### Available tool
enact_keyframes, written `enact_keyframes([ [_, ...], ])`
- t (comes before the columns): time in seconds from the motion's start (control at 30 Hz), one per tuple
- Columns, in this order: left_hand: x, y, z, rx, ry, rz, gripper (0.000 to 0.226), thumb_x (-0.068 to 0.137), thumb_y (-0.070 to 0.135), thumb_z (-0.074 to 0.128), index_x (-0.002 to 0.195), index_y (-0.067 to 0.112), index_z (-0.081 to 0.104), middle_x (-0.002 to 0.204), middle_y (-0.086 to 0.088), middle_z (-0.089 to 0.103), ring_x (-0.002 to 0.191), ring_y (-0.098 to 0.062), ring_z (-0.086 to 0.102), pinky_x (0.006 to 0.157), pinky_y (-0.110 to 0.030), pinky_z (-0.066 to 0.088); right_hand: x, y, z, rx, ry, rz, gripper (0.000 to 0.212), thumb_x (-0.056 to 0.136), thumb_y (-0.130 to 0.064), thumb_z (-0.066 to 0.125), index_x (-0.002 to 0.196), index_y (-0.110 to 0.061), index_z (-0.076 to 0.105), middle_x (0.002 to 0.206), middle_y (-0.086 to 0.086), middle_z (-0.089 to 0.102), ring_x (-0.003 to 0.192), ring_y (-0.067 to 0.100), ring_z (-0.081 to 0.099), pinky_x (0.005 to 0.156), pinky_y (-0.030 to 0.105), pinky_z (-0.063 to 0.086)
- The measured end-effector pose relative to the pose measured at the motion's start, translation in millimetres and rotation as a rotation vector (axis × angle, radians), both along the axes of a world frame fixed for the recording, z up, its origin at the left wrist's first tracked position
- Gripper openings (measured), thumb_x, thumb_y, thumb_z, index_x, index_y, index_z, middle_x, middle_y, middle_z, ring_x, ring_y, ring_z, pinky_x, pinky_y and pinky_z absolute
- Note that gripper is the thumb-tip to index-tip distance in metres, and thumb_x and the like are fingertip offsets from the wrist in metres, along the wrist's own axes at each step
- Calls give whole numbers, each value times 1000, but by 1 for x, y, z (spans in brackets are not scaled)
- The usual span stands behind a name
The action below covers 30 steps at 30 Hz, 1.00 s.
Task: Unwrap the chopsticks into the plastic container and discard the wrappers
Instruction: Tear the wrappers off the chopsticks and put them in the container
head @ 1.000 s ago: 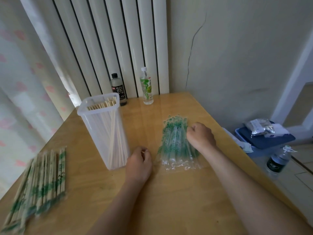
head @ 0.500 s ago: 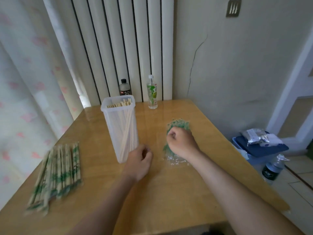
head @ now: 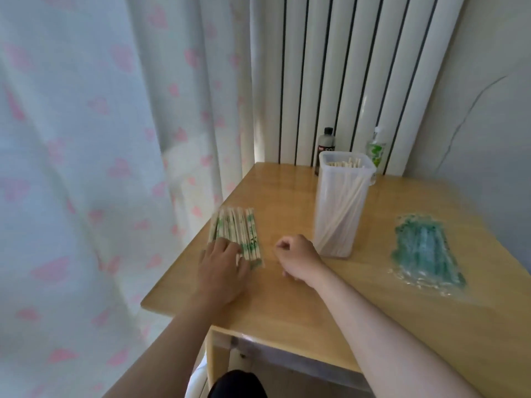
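Two hands have left the spent wrappers (head: 425, 254): left hand (head: 221, 265) rests flat on the wrapped chopsticks (head: 238, 231), right hand (head: 298, 259) curled empty by the plastic container (head: 342, 214); another unwrapping looks next.

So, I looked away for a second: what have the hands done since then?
The left hand went from beside the container leftward onto the wrapped chopsticks, fingers resting on them. The right hand left the wrappers and came across, curled, beside the container. Container, wrappers and bottles stayed put.
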State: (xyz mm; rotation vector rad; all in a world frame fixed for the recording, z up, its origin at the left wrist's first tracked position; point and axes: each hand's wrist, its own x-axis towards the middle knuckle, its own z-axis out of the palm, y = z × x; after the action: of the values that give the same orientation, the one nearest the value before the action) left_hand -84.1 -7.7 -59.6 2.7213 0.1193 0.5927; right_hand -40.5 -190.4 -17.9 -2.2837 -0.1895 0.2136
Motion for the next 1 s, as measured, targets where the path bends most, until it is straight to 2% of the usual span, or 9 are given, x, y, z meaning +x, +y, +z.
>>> enact_keyframes([
  [0.1, -6, 18, -6, -39, 45, 36, 36, 88, 35, 46, 113, 18, 65, 121, -4, 59, 113, -28, 53, 97, -42, 40, 5, 24, -9, 76, 58, -57, 24, 101, -18, 45, 100, -12, 69, 76, 7, 67, 43, 10, 58, 39, 22, 36],
  [0.2, -3, 22, -6, -154, 54, 38, 47, 86, 35, 38, 124, 18, 60, 131, -5, 55, 120, -28, 51, 103, -42, 37, 10, 40, -16, 154, 76, -86, 21, 96, -18, 52, 95, -5, 69, 69, 5, 62, 53, 18, 56, 44, 23, 36],
  [0.3, 2, 20, -11, -134, 85, -3, 41, 93, 33, 40, 129, 21, 56, 137, -2, 52, 126, -24, 48, 106, -42, 36, 14, 46, -20, 181, 79, -64, 21, 95, -24, 64, 87, -6, 71, 64, -3, 56, 57, 14, 50, 48, 21, 34],
  [0.4, 5, 22, -17, -74, 78, -41, 35, 98, 33, 41, 127, 24, 59, 136, 2, 52, 126, -22, 46, 105, -41, 33, 16, 51, -24, 129, 103, -5, 27, 91, -35, 72, 82, -10, 75, 64, -7, 60, 61, 9, 51, 50, 23, 34],
  [0.53, 6, 22, -22, -45, 83, -51, 36, 99, 35, 39, 127, 28, 60, 134, 5, 53, 125, -20, 46, 105, -38, 29, 20, 55, -30, 90, 93, -17, 37, 82, -53, 75, 64, -23, 62, 49, -9, 49, 54, 16, 49, 51, 27, 37],
  [0.67, 6, 22, -23, -61, 70, -38, 34, 100, 34, 42, 126, 29, 62, 133, 5, 54, 125, -19, 46, 104, -37, 28, 19, 59, -29, 39, 85, 24, 45, 69, -61, 75, 56, -27, 47, 53, -4, 44, 53, 18, 45, 57, 33, 37],
  [0.77, 7, 22, -22, -69, 83, -35, 34, 100, 33, 42, 127, 29, 62, 133, 6, 54, 125, -19, 46, 104, -36, 27, 19, 57, -29, 59, 95, 44, 40, 76, -47, 76, 57, -25, 49, 56, 2, 42, 52, 19, 42, 56, 32, 37],
  [0.9, 6, 22, -22, -83, 76, -35, 35, 100, 33, 41, 129, 30, 62, 132, 7, 55, 124, -17, 46, 105, -35, 26, 19, 47, -27, 173, 146, 13, 22, 92, -28, 68, 77, -14, 58, 61, 5, 47, 45, 16, 44, 42, 22, 36],
  [1.0, 6, 22, -21, -101, 67, -27, 34, 100, 33, 43, 127, 30, 64, 130, 8, 56, 121, -17, 47, 102, -36, 28, 17, 44, -26, 302, 186, -41, 14, 92, -19, 60, 79, -13, 57, 67, 6, 57, 49, 16, 52, 43, 25, 37],
])
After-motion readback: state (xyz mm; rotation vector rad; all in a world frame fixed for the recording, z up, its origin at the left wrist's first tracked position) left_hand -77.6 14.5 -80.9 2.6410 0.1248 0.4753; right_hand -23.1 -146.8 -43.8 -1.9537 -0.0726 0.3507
